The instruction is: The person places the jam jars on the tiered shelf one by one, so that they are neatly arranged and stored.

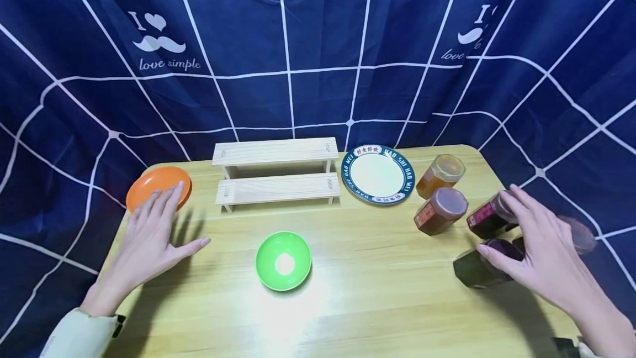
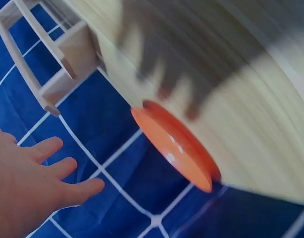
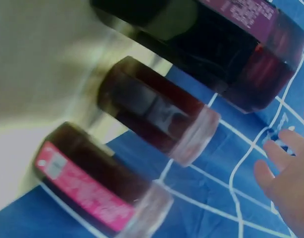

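At the left my left hand (image 1: 151, 236) hovers with its fingers spread and holds nothing. Its fingertips overlap an orange plate (image 1: 144, 181) in the head view, while the left wrist view shows the hand apart from that plate (image 2: 174, 148). On the right side my right hand (image 1: 539, 245) reaches over a group of jars with its fingers loosely bent. Nearest its thumb is a dark jar (image 1: 477, 269); by its fingertips stands a jar with a magenta label (image 1: 489, 217). The right wrist view shows a gap between the fingers and the pink-labelled jar (image 3: 92, 183). Part of another jar (image 1: 578, 233) is hidden behind the hand.
A two-step wooden stand (image 1: 278, 188) is at the back middle, beside a blue-rimmed white plate (image 1: 377, 173). An amber jar (image 1: 439, 175) and a red-brown jar (image 1: 439, 211) stand right of it. A green bowl (image 1: 283, 242) sits mid-table. Blue checked cloth (image 1: 318, 32) hangs behind.
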A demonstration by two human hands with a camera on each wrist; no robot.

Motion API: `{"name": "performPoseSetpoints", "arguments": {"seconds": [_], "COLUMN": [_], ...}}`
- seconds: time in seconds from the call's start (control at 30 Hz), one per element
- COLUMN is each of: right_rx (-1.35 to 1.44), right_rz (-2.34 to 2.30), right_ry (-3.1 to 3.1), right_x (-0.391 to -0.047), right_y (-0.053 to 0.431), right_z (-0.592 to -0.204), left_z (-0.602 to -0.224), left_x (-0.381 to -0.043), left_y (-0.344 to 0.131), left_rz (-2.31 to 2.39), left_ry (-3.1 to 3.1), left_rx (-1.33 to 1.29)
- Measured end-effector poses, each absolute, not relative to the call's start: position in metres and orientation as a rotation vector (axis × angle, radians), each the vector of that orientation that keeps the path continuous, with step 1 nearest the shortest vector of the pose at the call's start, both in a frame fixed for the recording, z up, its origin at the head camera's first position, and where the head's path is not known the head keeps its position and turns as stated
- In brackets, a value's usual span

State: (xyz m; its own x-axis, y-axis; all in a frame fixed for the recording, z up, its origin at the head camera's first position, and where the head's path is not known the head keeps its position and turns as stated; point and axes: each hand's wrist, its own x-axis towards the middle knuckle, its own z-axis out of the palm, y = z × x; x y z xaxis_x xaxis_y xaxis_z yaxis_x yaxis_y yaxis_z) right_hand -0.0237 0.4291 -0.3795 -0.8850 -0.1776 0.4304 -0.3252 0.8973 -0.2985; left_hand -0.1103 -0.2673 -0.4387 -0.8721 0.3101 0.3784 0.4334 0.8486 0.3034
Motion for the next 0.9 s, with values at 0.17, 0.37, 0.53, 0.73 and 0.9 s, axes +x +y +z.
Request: {"name": "performPoseSetpoints", "arguments": {"seconds": [0.17, 0.37, 0.53, 0.73, 0.9], "right_rx": [0.346, 0.251, 0.168, 0.094, 0.071], "right_rz": [0.675, 0.841, 0.967, 1.097, 1.181], "right_ry": [-2.560, -2.461, -2.467, -2.459, -2.486], "right_x": [-0.007, 0.014, 0.020, 0.025, 0.027], "right_y": [0.437, 0.442, 0.439, 0.438, 0.436], "right_z": [-0.389, -0.403, -0.418, -0.440, -0.457], "left_z": [-0.441, -0.447, -0.449, -0.455, -0.465], "left_x": [-0.119, -0.131, -0.143, -0.161, -0.170], "left_y": [-0.251, -0.234, -0.224, -0.213, -0.207], "left_rz": [-0.798, -1.074, -1.303, -1.520, -1.629], "left_ry": [-2.744, -2.749, -2.713, -2.634, -2.626], "left_rx": [-0.549, -0.520, -0.485, -0.525, -0.497]}}
